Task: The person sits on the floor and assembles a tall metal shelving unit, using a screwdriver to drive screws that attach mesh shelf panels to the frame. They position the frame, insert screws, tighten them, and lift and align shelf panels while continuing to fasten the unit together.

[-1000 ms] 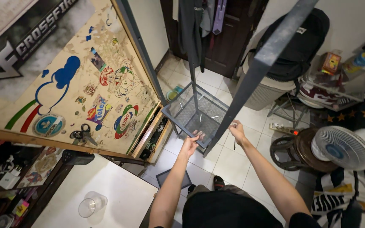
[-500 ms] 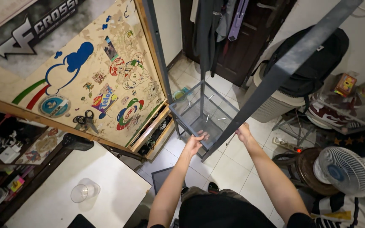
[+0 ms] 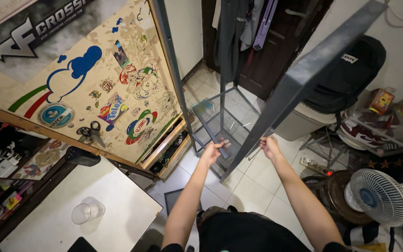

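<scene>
tiled floor (image 3: 253,186) open below hands, cabinet (image 3: 117,93) crowding left, fan (image 3: 374,198) and basket (image 3: 299,123) blocking right

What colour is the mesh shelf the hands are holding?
Dark grey metal; the mesh shelf shows best in the head view, gripped by the left hand and right hand.

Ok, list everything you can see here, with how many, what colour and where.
grey metal mesh shelf rack: one, grey, on the tiled floor, centre
clear plastic cup: one, clear, on its side on the white table
white table: one, lower left
sticker-covered wooden panel: one, tan, left
white electric fan: one, lower right
black backpack: one, upper right
left hand: on the rack's edge
right hand: on the rack's slanted post
</scene>
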Demonstrator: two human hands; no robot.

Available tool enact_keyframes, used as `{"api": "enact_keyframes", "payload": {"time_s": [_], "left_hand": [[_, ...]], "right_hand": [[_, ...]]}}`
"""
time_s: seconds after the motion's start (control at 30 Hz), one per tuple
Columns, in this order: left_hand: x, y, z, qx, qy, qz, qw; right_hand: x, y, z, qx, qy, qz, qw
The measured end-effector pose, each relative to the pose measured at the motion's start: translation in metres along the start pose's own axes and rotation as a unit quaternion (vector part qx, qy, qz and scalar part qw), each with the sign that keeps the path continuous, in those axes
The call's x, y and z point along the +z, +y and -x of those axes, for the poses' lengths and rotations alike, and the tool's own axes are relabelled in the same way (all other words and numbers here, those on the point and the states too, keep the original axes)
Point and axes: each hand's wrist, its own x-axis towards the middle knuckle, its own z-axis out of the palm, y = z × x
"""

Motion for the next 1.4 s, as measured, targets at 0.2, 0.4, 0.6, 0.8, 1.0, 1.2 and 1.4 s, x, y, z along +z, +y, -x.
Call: {"api": "enact_keyframes", "payload": {"time_s": [0.2, 0.4, 0.6, 0.8, 1.0, 1.2, 1.4], "left_hand": [[-0.019, 0.025, 0.006, 0.011, 0.006, -0.056, 0.998], [-0.042, 0.054, 0.019, 0.012, -0.019, -0.079, 0.997], [-0.053, 0.077, 0.020, -0.026, -0.013, -0.095, 0.995], [-0.056, 0.098, 0.011, -0.054, -0.023, -0.136, 0.989], [-0.063, 0.118, 0.008, -0.076, -0.054, -0.133, 0.987], [-0.079, 0.140, 0.013, -0.093, -0.091, -0.157, 0.979], [-0.084, 0.162, 0.016, -0.120, -0.143, -0.183, 0.965]], "right_hand": [[-0.002, 0.022, 0.010, -0.004, -0.012, 0.019, 1.000], [-0.018, 0.062, 0.037, -0.003, 0.116, 0.142, 0.983], [-0.028, 0.116, 0.081, 0.059, -0.046, 0.297, 0.952], [0.003, 0.141, 0.087, 0.091, -0.107, 0.187, 0.972], [0.046, 0.150, 0.097, 0.081, -0.175, 0.122, 0.974], [0.095, 0.151, 0.066, 0.028, -0.045, -0.145, 0.988], [0.104, 0.144, 0.054, 0.021, -0.024, -0.251, 0.967]]}}
